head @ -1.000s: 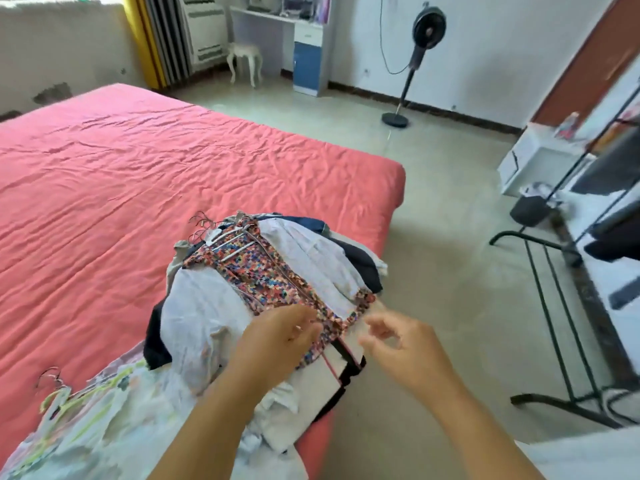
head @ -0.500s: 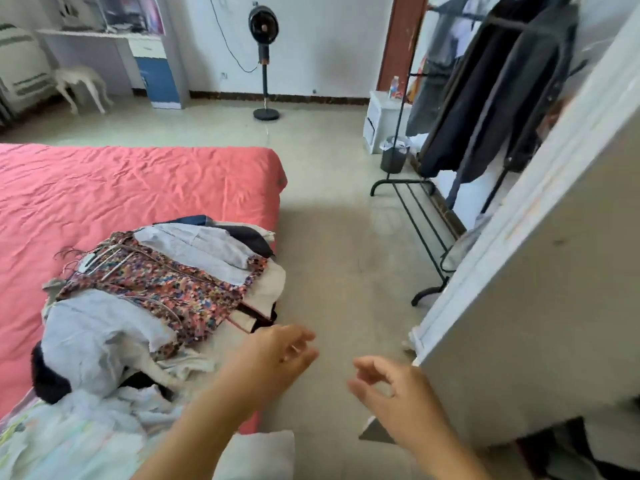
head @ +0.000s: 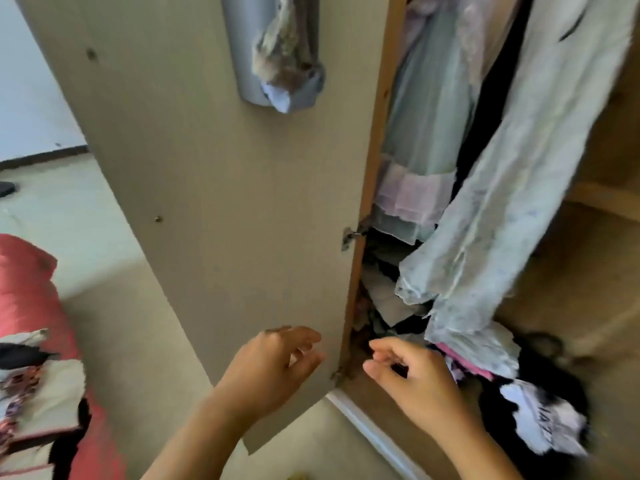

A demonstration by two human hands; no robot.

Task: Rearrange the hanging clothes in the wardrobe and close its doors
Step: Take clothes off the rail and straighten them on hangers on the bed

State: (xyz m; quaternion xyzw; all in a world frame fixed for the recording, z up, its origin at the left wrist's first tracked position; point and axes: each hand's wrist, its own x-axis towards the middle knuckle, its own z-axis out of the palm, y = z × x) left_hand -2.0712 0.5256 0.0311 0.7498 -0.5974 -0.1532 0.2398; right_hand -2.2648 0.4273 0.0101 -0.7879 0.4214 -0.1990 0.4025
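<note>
Several hanging clothes (head: 512, 174) fill the open wardrobe on the right of the view: a pale blue-green garment, a lilac-trimmed one behind it and a dark one between them, all cut off at the top edge so the hangers and rail are hidden. Motion blur softens the fabrics, and the jumble of clothes (head: 540, 424) heaped on the wardrobe floor is hard to sort into separate pieces. The wardrobe door (head: 225, 202) stands swung open, its inner face toward the camera and its top cut off; a grey holder (head: 249, 53) fixed high on it carries a bunched cloth whose shape is unclear. The left hand (head: 273, 368) is raised before the door's lower edge, fingers loosely spread and slightly bent, holding nothing; whether the tips touch the panel cannot be told. The right hand (head: 415, 379) reaches toward the wardrobe's bottom opening just beside the door's hinged edge, fingers curled loosely and apart, gripping nothing visible. At the left edge, the corner of a red bed (head: 27, 289) shows, with folded garments (head: 38, 393) partly cut off.
</note>
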